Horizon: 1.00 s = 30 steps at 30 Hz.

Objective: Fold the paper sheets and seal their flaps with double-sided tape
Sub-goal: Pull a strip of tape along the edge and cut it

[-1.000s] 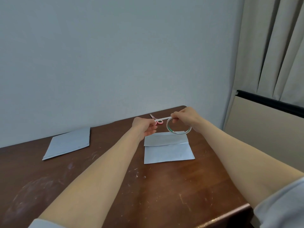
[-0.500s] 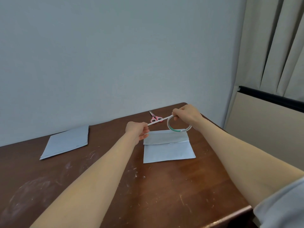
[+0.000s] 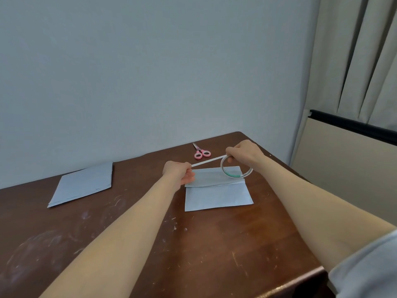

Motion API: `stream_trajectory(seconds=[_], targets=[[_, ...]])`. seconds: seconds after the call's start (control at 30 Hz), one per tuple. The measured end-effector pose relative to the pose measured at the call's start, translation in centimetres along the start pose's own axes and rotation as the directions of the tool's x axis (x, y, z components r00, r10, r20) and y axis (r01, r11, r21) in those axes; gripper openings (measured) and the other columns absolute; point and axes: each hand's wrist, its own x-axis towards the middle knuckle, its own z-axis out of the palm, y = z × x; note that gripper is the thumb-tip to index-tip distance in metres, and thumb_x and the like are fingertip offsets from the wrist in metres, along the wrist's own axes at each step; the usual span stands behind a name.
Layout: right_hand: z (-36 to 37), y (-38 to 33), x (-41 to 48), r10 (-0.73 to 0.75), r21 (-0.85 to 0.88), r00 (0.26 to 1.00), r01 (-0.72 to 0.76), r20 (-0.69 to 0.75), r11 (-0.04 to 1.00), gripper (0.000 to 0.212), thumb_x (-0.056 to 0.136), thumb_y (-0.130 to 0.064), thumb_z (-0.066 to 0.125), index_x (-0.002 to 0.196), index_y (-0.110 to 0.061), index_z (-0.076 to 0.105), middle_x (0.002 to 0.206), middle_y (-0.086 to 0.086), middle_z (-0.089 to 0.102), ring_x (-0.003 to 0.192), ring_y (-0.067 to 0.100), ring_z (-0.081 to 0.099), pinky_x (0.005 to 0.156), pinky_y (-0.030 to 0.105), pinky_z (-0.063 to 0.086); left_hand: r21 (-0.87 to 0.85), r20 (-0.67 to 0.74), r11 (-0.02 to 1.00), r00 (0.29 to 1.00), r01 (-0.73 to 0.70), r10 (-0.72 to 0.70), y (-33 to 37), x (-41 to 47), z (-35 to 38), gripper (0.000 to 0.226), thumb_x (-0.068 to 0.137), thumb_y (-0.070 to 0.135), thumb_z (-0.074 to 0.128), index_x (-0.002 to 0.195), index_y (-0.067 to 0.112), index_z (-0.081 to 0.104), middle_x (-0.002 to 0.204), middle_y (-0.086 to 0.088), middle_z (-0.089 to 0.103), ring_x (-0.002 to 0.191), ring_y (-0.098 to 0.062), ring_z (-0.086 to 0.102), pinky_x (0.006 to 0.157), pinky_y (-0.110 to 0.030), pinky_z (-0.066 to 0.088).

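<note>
A folded pale blue paper sheet (image 3: 218, 195) lies on the brown table (image 3: 193, 250), its top flap turned down. Just above it my right hand (image 3: 245, 154) grips a thin ring-shaped roll of double-sided tape (image 3: 236, 170). A white strip of tape (image 3: 207, 161) runs taut from the roll leftward to my left hand (image 3: 179, 172), which pinches its free end. Both hands hover over the sheet's upper edge.
A stack of pale blue paper sheets (image 3: 82, 182) lies at the table's left rear. Pink-handled scissors (image 3: 200, 152) rest behind the folded sheet near the wall. The table's right edge runs close to my right arm; a curtain hangs beyond it.
My hands have drawn apart, the left one moving left and down, so the pulled-out tape strip has grown longer. The roll stays over the sheet's right end.
</note>
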Motion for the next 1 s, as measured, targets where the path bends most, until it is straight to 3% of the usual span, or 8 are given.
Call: stream_trajectory(seconds=[0.17, 0.27, 0.43, 0.7, 0.87, 1.0], targets=[[-0.3, 0.2, 0.1, 0.009, 0.008, 1.000, -0.009, -0.004, 1.000, 0.031, 0.082, -0.029, 0.056, 0.061, -0.014, 0.073, 0.050, -0.004, 0.048, 0.053, 0.014, 0.039, 0.059, 0.031, 0.036, 0.018, -0.010, 1.000, 1.000, 0.011, -0.010, -0.4, 0.0, 0.1, 0.011, 0.088, -0.003, 0.059, 0.081, 0.003, 0.052, 0.086, -0.016, 0.059, 0.076, -0.028, 0.066, 0.072, -0.038, 0.058], [-0.8, 0.2, 0.1, 0.006, -0.025, 1.000, -0.007, -0.027, 1.000, 0.031, 0.084, -0.027, 0.054, 0.066, -0.012, 0.074, 0.049, -0.003, 0.045, 0.053, 0.014, 0.038, 0.055, 0.028, 0.034, 0.001, -0.027, 1.000, 1.000, 0.000, 0.000, 0.0, 0.0, -0.2, 0.009, 0.087, -0.003, 0.061, 0.088, 0.002, 0.054, 0.086, -0.016, 0.061, 0.069, -0.024, 0.067, 0.068, -0.035, 0.059], [-1.4, 0.1, 0.3, -0.011, -0.212, 0.998, -0.002, -0.061, 0.977, 0.031, 0.083, -0.031, 0.055, 0.056, -0.018, 0.063, 0.051, -0.002, 0.047, 0.052, 0.015, 0.043, 0.051, 0.024, 0.033, 0.031, -0.053, 0.999, 0.998, -0.013, 0.014, 0.4, -0.2, -0.5, 0.011, 0.085, -0.001, 0.065, 0.091, 0.003, 0.057, 0.080, -0.015, 0.062, 0.067, -0.020, 0.065, 0.067, -0.033, 0.059], [-1.0, -0.2, 0.3, -0.021, -0.409, 0.996, -0.016, -0.085, 0.913, 0.031, 0.082, -0.034, 0.053, 0.057, -0.015, 0.057, 0.052, -0.002, 0.045, 0.050, 0.016, 0.044, 0.051, 0.023, 0.033, 0.071, -0.115, 0.997, 0.993, -0.006, 0.014, 0.3, -0.8, -0.8, 0.020, 0.082, 0.004, 0.070, 0.099, 0.000, 0.062, 0.077, -0.012, 0.064, 0.057, -0.014, 0.063, 0.045, -0.022, 0.052], [-0.8, -0.4, 0.0, -0.033, -0.530, 0.994, -0.028, -0.105, 0.847, 0.029, 0.082, -0.033, 0.055, 0.059, -0.015, 0.050, 0.058, -0.001, 0.049, 0.054, 0.016, 0.046, 0.059, 0.025, 0.037, 0.157, -0.117, 0.988, 0.993, -0.015, 0.034, -0.3, -0.4, -0.7, 0.015, 0.080, 0.002, 0.070, 0.093, -0.003, 0.065, 0.073, -0.012, 0.062, 0.055, -0.015, 0.058, 0.054, -0.028, 0.056], [-0.8, -0.6, -0.1, -0.041, -0.595, 0.995, -0.020, -0.090, 0.803, 0.027, 0.085, -0.029, 0.051, 0.061, -0.015, 0.048, 0.064, 0.000, 0.052, 0.066, 0.023, 0.053, 0.068, 0.029, 0.039, 0.338, -0.159, 0.939, 0.979, -0.065, 0.125, -0.5, 0.0, -0.4, 0.007, 0.081, 0.006, 0.066, 0.074, 0.005, 0.063, 0.064, -0.010, 0.062, 0.051, -0.018, 0.057, 0.074, -0.037, 0.061]])
